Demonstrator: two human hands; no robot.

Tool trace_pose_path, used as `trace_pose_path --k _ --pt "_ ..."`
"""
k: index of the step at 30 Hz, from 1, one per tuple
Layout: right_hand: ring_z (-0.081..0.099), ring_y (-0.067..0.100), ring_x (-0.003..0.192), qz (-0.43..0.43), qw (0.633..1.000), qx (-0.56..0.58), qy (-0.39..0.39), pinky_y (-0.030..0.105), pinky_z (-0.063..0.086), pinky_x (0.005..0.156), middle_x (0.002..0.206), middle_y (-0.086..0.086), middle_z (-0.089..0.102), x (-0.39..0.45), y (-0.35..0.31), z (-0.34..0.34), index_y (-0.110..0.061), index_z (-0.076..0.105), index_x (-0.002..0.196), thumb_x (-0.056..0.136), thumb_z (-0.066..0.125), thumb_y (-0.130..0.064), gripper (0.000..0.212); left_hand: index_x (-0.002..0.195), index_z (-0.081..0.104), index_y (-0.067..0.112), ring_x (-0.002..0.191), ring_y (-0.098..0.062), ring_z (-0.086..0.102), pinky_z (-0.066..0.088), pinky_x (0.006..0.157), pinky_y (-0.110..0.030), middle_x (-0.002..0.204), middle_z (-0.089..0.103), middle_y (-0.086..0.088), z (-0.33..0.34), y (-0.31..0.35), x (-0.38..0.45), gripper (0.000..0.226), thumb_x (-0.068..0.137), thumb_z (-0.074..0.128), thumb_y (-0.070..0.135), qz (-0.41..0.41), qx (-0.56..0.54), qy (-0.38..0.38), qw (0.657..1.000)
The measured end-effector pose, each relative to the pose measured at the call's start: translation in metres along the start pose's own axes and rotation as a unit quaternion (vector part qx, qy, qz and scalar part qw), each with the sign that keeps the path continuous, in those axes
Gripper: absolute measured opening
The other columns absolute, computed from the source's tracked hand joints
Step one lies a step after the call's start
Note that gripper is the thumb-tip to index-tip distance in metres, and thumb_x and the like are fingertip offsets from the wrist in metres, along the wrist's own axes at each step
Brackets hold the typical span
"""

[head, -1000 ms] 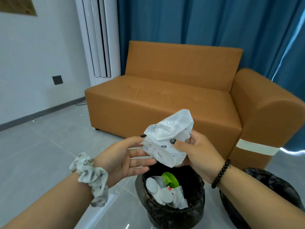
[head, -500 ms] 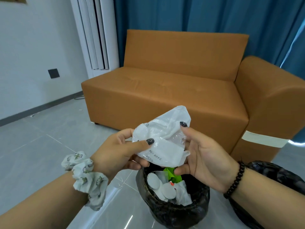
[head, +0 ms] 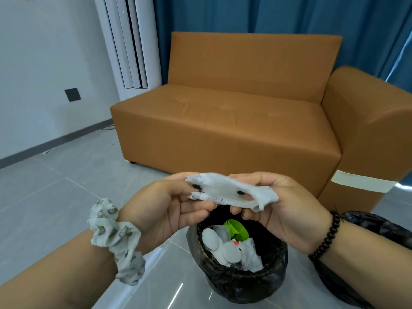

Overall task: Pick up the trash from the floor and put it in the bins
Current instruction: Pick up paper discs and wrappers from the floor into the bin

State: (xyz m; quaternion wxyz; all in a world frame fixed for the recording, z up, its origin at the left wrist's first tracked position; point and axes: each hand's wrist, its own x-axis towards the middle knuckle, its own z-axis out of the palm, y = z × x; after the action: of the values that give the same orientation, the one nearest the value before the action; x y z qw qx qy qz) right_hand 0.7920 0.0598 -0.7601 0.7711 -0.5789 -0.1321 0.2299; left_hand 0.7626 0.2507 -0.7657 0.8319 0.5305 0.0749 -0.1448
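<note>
Pinching the white plastic wrapper (head: 231, 192) at its L end, left hand (head: 165, 210) w/ scrunchie (head: 113, 237) on wrist; right hand (head: 283, 206) grips the R end. Wrapper stretched flat btwn both hands, directly above black-lined bin (head: 240, 279) holding white and green trash. 2nd bin (head: 370, 228) at far R.

Orange-brown sofa (head: 223, 130) against blue curtain (head: 267, 16); white printed wrapper (head: 231, 192) over black-lined bin (head: 240, 279) holding white and green scraps; white patterned scrunchie (head: 113, 237), black bead bracelet (head: 325, 237).
</note>
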Motion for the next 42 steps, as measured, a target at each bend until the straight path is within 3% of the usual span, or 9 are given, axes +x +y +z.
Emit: trace_pose_path --k 7,12,16,18,20,25,30,36,42 --pt "0.063 0.011 0.097 -0.088 0.957 -0.277 -0.007 0.025 0.055 0.07 0.101 -0.008 0.066 0.0 0.003 -0.006 -0.016 0.077 0.063 0.066 0.064 0.007 0.027 0.092 0.071 0.001 0.072 -0.026 0.066 0.058 0.066 -0.034 0.091 0.069 -0.02 -0.004 0.005 -0.004 0.027 0.074 0.061 0.019 0.019 0.023 -0.017 0.999" --pt "0.058 0.01 0.101 -0.1 0.877 -0.468 -0.035 0.034 0.055 0.082 0.107 -0.021 0.056 0.001 0.014 -0.011 -0.037 0.077 0.081 0.081 0.048 0.017 0.061 0.09 0.069 0.007 0.059 -0.013 0.063 0.054 0.054 -0.018 0.079 0.072 -0.011 -0.003 -0.003 -0.001 0.017 0.076 0.068 -0.002 0.065 0.153 0.103 0.981" --pt "0.045 -0.006 0.111 -0.1 0.836 -0.538 0.033 0.012 0.041 0.089 0.118 -0.022 0.044 0.002 0.017 -0.015 -0.038 0.073 0.09 0.08 0.049 0.004 0.049 0.08 0.069 0.013 0.065 -0.019 0.062 0.052 0.059 -0.02 0.071 0.074 -0.004 -0.011 0.003 0.003 0.02 0.076 0.068 -0.007 0.186 0.214 0.158 0.946" --pt "0.055 0.0 0.097 -0.08 0.866 -0.479 0.12 0.016 0.046 0.082 0.108 -0.014 0.054 0.005 0.013 -0.015 -0.03 0.074 0.084 0.084 0.056 -0.005 0.031 0.077 0.071 0.018 0.07 -0.021 0.065 0.053 0.067 -0.027 0.075 0.075 -0.001 -0.012 0.005 0.0 0.022 0.075 0.071 -0.005 0.268 0.276 0.161 0.909" --pt "0.066 0.015 0.074 0.021 0.951 -0.272 0.148 0.028 0.053 0.068 0.093 0.004 0.067 0.007 0.006 -0.012 -0.015 0.072 0.088 0.087 0.061 -0.02 0.012 0.075 0.072 0.021 0.077 -0.014 0.07 0.054 0.075 -0.025 0.08 0.075 0.005 -0.008 0.006 -0.005 0.021 0.074 0.073 -0.001 0.338 0.337 0.127 0.869" --pt "0.07 0.027 0.076 0.206 0.977 -0.001 0.057 0.029 0.058 0.063 0.101 0.022 0.07 0.004 0.003 -0.01 0.001 0.063 0.113 0.074 0.057 -0.052 0.066 0.084 0.073 0.03 0.095 -0.008 0.066 0.051 0.083 -0.02 0.09 0.072 0.015 -0.005 -0.005 -0.009 0.017 0.075 0.074 0.015 0.413 0.467 0.029 0.781" --pt "0.069 0.023 0.077 0.152 0.979 0.096 0.096 0.026 0.059 0.06 0.109 0.024 0.068 0.007 0.007 -0.013 0.006 0.06 0.109 0.086 0.06 -0.006 0.026 0.082 0.074 0.03 0.099 -0.013 0.065 0.051 0.088 -0.026 0.093 0.072 0.006 -0.004 -0.008 -0.006 0.02 0.07 0.081 0.016 0.379 0.444 0.002 0.812" --pt "0.07 0.022 0.086 0.144 0.983 0.113 0.017 0.026 0.059 0.068 0.107 0.019 0.07 0.002 0.0 -0.016 0.002 0.062 0.113 0.085 0.042 0.013 0.036 0.083 0.072 0.028 0.102 -0.015 0.064 0.049 0.089 -0.027 0.095 0.072 0.016 0.001 -0.008 -0.008 0.015 0.071 0.08 0.027 0.381 0.456 -0.02 0.805" --pt "0.069 0.026 0.079 0.109 0.989 0.098 0.027 0.025 0.058 0.055 0.099 0.019 0.069 -0.001 -0.001 -0.01 -0.001 0.066 0.1 0.082 0.043 0.016 0.034 0.079 0.068 0.009 0.081 -0.019 0.07 0.057 0.077 -0.026 0.084 0.074 -0.006 0.005 -0.007 -0.005 0.019 0.067 0.077 0.022 0.306 0.281 0.013 0.909"
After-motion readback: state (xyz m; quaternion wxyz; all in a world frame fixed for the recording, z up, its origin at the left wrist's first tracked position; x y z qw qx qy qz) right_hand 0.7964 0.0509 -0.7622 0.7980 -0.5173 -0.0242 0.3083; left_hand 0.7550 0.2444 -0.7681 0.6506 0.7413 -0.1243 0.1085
